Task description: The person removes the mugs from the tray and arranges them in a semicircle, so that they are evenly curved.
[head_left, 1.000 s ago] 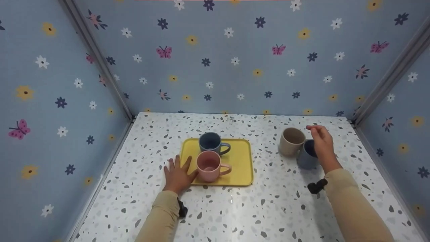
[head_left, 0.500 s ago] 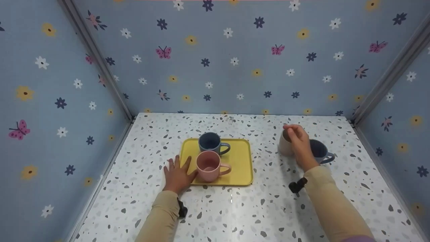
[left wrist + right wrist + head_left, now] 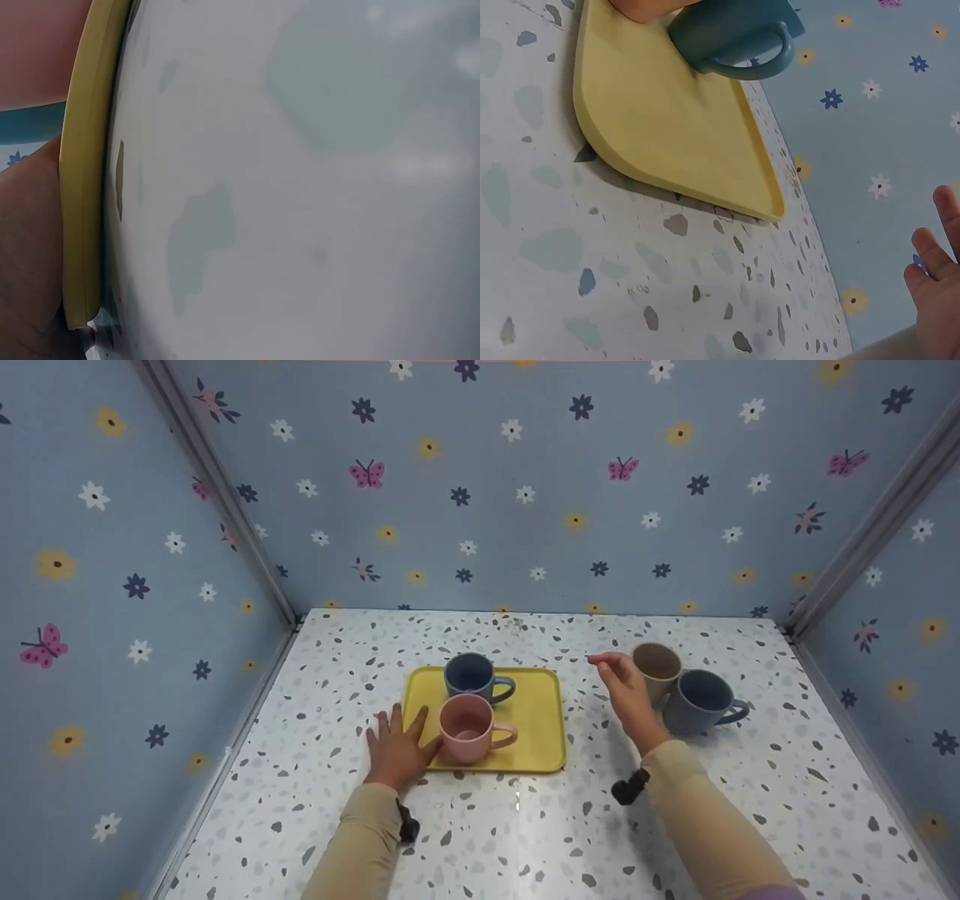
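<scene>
A pink mug (image 3: 465, 739) and a blue mug (image 3: 461, 679) stand upright on a yellow tray (image 3: 536, 720), handles to the right. My left hand (image 3: 397, 750) rests with spread fingers over the tray's left edge, thumb close to the pink mug; whether it touches cannot be told. Between tray and right-hand cups, my right hand (image 3: 628, 694) hovers with loosely bent fingers, holding nothing. It partly covers a beige cup (image 3: 660, 679), whose handle is not seen. Close to that cup stands a grey-blue mug (image 3: 697, 709), its handle pointing right. The right wrist view shows the tray (image 3: 652, 127) and blue mug (image 3: 727, 34).
Everything stands on a white speckled table (image 3: 517, 840). A flowered blue wall (image 3: 525, 532) rises behind it, with similar panels (image 3: 120, 660) at both sides. Grey metal posts (image 3: 217, 495) mark the back corners.
My right hand has moved left, from over the grey-blue mug, past the beige cup, to the gap beside the tray. The left hand, tray and cups stay in place.
</scene>
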The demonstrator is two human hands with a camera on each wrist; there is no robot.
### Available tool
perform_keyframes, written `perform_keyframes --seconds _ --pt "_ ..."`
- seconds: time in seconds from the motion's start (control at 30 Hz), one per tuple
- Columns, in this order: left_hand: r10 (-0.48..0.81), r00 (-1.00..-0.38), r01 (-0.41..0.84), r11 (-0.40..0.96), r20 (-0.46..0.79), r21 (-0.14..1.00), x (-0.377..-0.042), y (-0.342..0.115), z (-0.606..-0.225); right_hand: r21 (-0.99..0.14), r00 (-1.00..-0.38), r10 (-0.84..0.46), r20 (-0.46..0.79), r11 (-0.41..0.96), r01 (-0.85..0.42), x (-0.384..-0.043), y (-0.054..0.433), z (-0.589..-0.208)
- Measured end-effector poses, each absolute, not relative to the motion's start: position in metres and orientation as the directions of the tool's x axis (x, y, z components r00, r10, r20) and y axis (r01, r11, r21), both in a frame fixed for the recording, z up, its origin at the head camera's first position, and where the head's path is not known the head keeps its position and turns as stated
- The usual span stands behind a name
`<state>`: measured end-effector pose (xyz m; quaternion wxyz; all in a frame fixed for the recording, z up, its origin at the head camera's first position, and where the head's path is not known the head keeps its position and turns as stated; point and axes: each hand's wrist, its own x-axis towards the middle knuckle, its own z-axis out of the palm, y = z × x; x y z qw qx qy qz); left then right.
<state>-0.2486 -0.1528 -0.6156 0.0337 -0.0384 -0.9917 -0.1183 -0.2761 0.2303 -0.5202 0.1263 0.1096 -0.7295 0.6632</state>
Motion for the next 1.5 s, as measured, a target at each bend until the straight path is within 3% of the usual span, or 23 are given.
perform_keyframes --seconds 0.3,0.67,1.1,1.5 --pt "0.076 -0.993 0.096 0.963 0.090 0.252 -0.248 -0.153 -0.617 -0.973 -0.978 -0.035 0.207 0.100 -0.210 -0.277 0.200 -0.547" --pt "0.072 -0.993 0.091 0.974 0.093 0.208 -0.251 -0.154 -0.620 -0.992 -0.986 -0.108 0.127 -0.003 -0.127 -0.267 0.166 -0.561" --pt "0.086 -0.993 0.104 0.967 0.084 0.234 -0.251 -0.154 -0.620 -0.991 -0.962 -0.238 0.132 -0.067 -0.120 -0.244 0.134 -0.551" --pt "0.070 -0.995 0.085 0.973 0.077 0.213 -0.251 -0.153 -0.618 -0.970 -0.922 -0.326 0.210 -0.186 -0.155 -0.251 0.125 -0.579"
